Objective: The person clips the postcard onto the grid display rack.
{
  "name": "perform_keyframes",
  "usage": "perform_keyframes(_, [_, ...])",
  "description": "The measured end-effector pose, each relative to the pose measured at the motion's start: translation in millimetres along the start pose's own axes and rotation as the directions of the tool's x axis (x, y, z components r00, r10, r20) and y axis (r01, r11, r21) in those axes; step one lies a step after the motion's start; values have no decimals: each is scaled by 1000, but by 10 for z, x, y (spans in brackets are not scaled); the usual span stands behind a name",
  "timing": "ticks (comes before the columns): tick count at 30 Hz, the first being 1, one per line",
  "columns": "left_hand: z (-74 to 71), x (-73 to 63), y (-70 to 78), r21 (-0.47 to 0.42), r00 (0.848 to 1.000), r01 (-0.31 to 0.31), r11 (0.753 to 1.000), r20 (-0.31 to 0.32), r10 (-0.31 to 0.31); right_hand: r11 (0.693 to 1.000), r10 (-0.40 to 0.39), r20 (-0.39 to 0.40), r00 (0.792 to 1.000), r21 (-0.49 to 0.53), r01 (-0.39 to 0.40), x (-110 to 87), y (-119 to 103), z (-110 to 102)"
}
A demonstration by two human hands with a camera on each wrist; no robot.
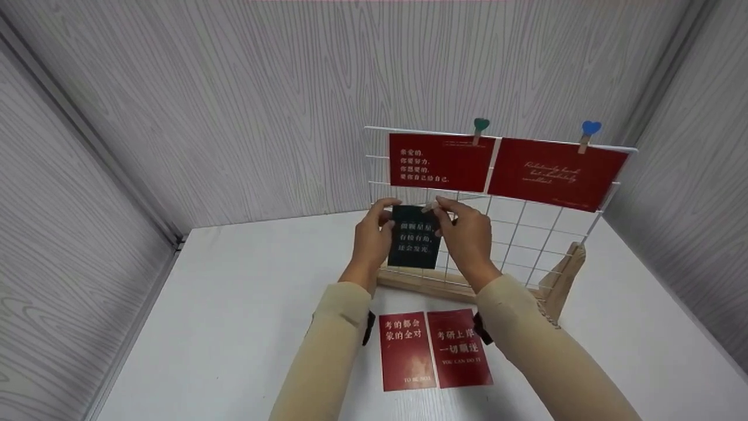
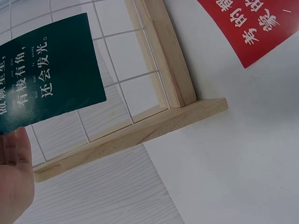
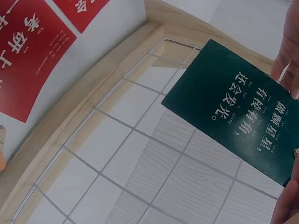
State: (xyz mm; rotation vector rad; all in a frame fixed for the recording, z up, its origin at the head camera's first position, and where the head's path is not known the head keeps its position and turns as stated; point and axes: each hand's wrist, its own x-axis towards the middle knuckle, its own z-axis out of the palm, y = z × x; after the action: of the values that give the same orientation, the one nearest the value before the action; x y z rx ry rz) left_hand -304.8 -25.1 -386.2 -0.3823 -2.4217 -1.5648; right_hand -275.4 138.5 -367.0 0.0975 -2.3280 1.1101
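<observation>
Two loose red cards (image 1: 408,351) lie on the tabletop (image 1: 245,327); left hand (image 1: 371,241), grip pinching the green card (image 1: 412,257) by its left edge; right hand (image 1: 470,235), grip pinching a clip (image 1: 430,206) at its top; wire grid (image 1: 513,233) behind, with two clipped red cards (image 1: 442,165).

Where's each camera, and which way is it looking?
Head: on the head, forward and down at the rack; shows left hand, right hand, sleeves.
Left wrist: on that wrist, facing the green card; shows part of the left hand.
Right wrist: on that wrist, facing the green card too; shows parts of both hands.
Wrist views share green card and rack.
</observation>
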Motion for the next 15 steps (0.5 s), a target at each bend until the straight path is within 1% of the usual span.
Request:
perform_keyframes(4, [-10,-27,-14,-7,999,-40,999,-8,40,998,-66,-3,998,10,66,-31,41,20])
perform_keyframes(9, [-43,-48,-28,-28,997,-80,996,14,80,991,-134,-37,990,18,135,-65,113,26])
perform_keyframes(15, [-98,-77,-70,-75,995,-88,993,35,91,974,-220,-44,974,36,222,-128,191,31])
